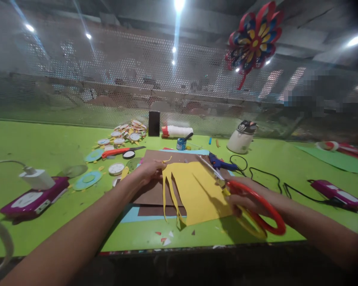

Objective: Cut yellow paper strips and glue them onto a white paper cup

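Note:
My left hand (149, 170) is closed on the upper left corner of a yellow paper sheet (198, 190), which has several strips cut along its left side. My right hand (241, 198) grips large scissors with red handles (258, 204); their blades point up-left over the yellow sheet's top edge. The sheet lies on brown paper (155, 190) and light blue paper (131, 214) stacked on the green table (47, 143).
A blue glue gun (222, 163) with a black cord, a white jar (241, 138), a phone (154, 123), a white roll, paper discs (119, 140), purple devices (32, 198) left and right, and a paper flower (255, 39) hanging above. The table's front edge is close.

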